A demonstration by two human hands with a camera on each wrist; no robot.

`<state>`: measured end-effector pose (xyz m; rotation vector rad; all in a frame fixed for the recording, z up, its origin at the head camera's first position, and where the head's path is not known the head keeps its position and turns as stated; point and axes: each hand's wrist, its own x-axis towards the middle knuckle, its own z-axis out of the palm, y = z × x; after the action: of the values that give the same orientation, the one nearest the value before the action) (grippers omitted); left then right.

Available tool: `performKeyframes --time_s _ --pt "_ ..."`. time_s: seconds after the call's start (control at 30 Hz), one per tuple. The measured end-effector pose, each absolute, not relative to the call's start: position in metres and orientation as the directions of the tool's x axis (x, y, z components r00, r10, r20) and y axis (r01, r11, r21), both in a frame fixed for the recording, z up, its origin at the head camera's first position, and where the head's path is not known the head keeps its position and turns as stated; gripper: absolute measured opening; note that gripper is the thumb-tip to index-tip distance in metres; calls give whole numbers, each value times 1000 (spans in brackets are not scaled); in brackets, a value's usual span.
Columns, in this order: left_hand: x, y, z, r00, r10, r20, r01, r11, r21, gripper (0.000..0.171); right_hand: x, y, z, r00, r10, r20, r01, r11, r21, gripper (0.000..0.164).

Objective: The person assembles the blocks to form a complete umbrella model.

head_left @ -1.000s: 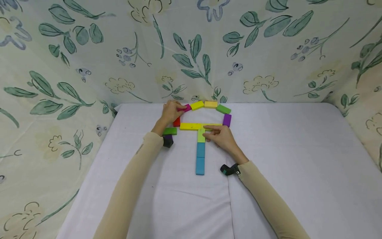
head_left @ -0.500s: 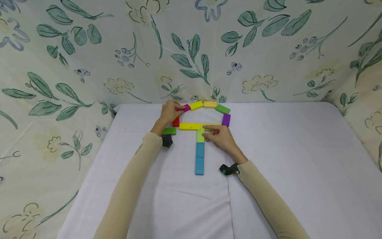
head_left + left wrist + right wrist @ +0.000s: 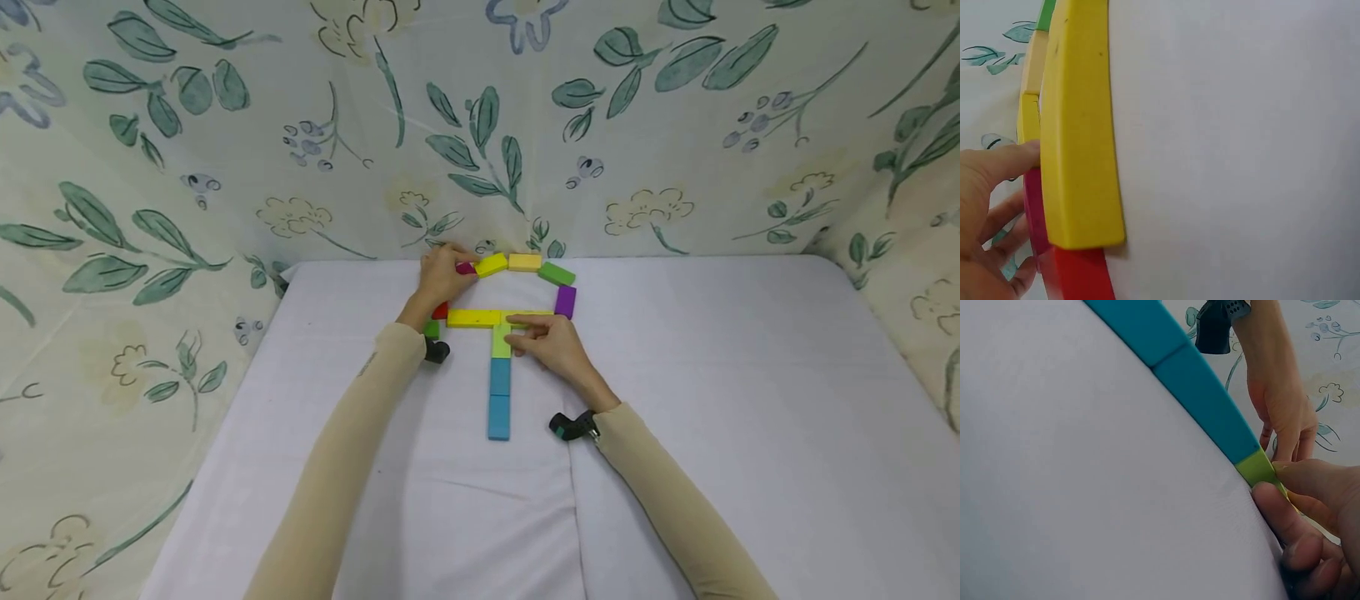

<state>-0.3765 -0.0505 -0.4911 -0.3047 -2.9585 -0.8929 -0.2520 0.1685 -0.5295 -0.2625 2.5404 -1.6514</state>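
Observation:
In the head view my left hand (image 3: 442, 275) bends over the upper left of a ring of coloured blocks. Its thumb and forefinger are on either side of the left end of a yellow block (image 3: 492, 265), where it meets a magenta block (image 3: 1035, 212). The other fingers reach behind the magenta one. My right hand (image 3: 555, 343) pinches a lime green block (image 3: 501, 342) with thumb and forefinger, at the top of the stem, below the long yellow row (image 3: 472, 318). Two blue blocks (image 3: 499, 396) continue the stem downward. Under the left wrist a red block (image 3: 1085, 275) is partly hidden.
Pale yellow (image 3: 525, 262), green (image 3: 557, 273) and purple (image 3: 566, 302) blocks continue the ring to the right. Another green block (image 3: 432, 329) peeks out beside the left wrist. White cloth (image 3: 712, 417) covers the table, and a floral cloth (image 3: 637, 167) hangs behind.
My left hand has shifted a little right, from the magenta block to its junction with the yellow one, and its wrist now covers more of the lower green block. The right hand stays put.

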Motion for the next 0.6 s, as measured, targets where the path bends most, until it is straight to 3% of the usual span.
performKeyframes --time_s 0.6 --pt "-386 -33 -490 -975 199 94 219 835 504 25 -252 169 -531 -980 -197 7 -87 401 -912 35"
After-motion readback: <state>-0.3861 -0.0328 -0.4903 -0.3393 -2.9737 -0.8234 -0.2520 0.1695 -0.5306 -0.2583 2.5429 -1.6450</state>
